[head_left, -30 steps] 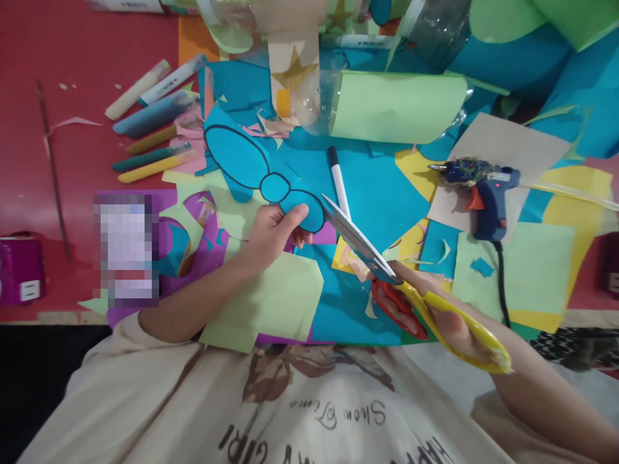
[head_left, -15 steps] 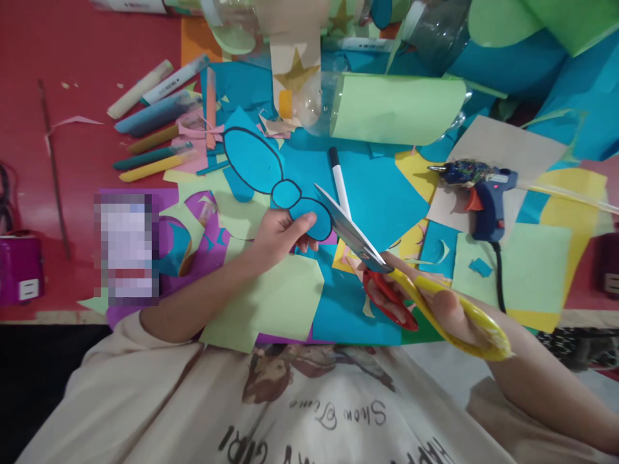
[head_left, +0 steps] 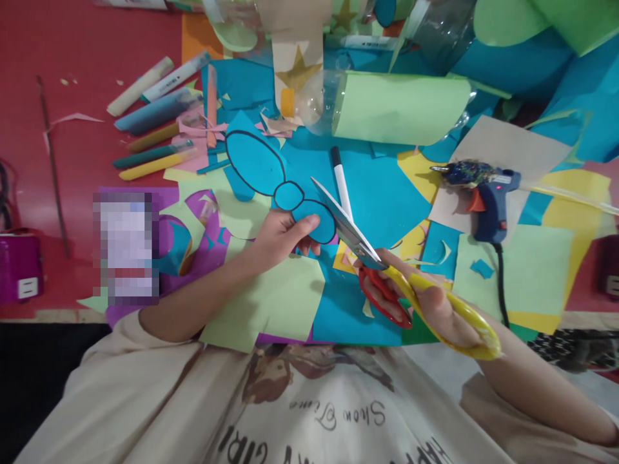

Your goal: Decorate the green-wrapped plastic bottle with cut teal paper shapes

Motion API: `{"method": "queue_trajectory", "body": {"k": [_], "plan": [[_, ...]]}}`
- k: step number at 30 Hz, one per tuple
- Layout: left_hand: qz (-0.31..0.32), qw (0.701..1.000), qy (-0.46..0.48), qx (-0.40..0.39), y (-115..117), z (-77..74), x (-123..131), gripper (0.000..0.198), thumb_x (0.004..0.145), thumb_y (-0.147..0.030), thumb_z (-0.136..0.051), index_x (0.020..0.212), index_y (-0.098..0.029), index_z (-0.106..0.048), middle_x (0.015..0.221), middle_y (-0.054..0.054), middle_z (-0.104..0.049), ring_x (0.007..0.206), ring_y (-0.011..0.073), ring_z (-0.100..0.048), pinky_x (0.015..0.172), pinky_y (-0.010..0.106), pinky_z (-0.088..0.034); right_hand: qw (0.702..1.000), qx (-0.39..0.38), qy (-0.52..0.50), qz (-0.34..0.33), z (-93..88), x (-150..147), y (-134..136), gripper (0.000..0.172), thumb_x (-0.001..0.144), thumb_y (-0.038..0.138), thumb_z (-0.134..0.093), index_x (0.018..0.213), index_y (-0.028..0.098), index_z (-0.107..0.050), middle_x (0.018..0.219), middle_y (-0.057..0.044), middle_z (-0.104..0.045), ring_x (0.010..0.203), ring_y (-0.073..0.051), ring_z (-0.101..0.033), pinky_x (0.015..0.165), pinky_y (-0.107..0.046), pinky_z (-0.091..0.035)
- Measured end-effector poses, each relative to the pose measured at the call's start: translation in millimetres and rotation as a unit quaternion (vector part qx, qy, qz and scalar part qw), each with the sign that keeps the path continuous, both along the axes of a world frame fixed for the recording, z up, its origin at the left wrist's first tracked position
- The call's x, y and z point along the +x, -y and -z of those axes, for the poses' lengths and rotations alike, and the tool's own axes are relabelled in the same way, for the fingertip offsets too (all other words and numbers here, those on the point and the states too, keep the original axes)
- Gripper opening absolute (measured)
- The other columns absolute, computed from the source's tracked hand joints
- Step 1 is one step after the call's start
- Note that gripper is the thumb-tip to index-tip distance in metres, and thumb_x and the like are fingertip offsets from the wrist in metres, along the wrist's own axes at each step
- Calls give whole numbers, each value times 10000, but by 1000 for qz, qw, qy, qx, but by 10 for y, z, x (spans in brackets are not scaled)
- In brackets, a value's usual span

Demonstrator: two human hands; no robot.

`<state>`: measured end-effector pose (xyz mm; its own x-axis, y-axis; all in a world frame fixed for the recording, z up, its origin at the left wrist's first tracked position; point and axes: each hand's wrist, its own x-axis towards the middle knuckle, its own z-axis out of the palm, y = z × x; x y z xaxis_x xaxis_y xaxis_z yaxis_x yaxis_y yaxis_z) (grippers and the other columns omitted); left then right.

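My left hand (head_left: 290, 235) pinches the lower end of a blue paper cutout (head_left: 256, 161), thumb on top. Black outlines mark its long oval, small round middle and second oval. My right hand (head_left: 430, 303) grips a large pair of scissors (head_left: 355, 235) with one yellow and one red handle. The blades look nearly closed and point up and left, beside the cutout's lower oval. Whether they touch its edge I cannot tell. Just behind the blades lies a white marker with a black cap (head_left: 341, 180) on blue paper (head_left: 382, 187).
Right of the scissors, a blue glue gun (head_left: 493, 200) rests on a pale sheet, its black cord running toward me. Several markers (head_left: 155, 125) lie at the left, near a blurred phone (head_left: 128, 248). A bottle wrapped in green paper (head_left: 401, 106) lies behind. Paper scraps surround my hands.
The scissors and my right hand have shifted slightly left and up. The blue cutout stays in my left hand, nearly in the same place.
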<state>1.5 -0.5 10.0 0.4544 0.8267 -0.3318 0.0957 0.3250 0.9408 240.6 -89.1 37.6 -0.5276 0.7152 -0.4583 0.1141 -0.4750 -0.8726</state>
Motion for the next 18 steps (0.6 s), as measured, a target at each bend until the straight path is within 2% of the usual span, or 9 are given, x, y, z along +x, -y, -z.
{"method": "queue_trajectory", "body": {"k": [4,9,13,18], "plan": [[1,1000,4,-6,-6,-24,6,485,794,-541,-621,524,-138,-625,491,39,-655,396,75,-525,399,184,-425,1000,5,-29,4,-71,-64,-13,862,780,854,-362,1309,182,-469,571,74,-409,477,-112,-328,592,-318,-482],[5,1000,21,-12,-17,-23,6,484,786,-552,-631,533,-139,-636,494,43,-658,406,85,-536,407,195,-433,999,11,-16,47,-160,-155,-49,790,722,883,-416,1141,229,-558,709,30,-461,525,-107,-345,578,-292,-441],[1,999,43,-8,-23,3,-3,502,804,-570,-604,545,-141,-642,517,57,-677,411,90,-540,400,198,-427,1000,26,-5,4,-187,-147,-77,795,718,894,-392,1112,215,-519,701,34,-439,525,-103,-322,497,-267,-346],[-5,999,44,-14,-14,9,-9,501,809,-567,-596,550,-141,-643,519,58,-679,411,90,-534,395,199,-413,999,27,21,-13,-185,-106,-84,833,694,918,-369,1105,204,-492,668,44,-435,527,-108,-348,489,-265,-329]]}}
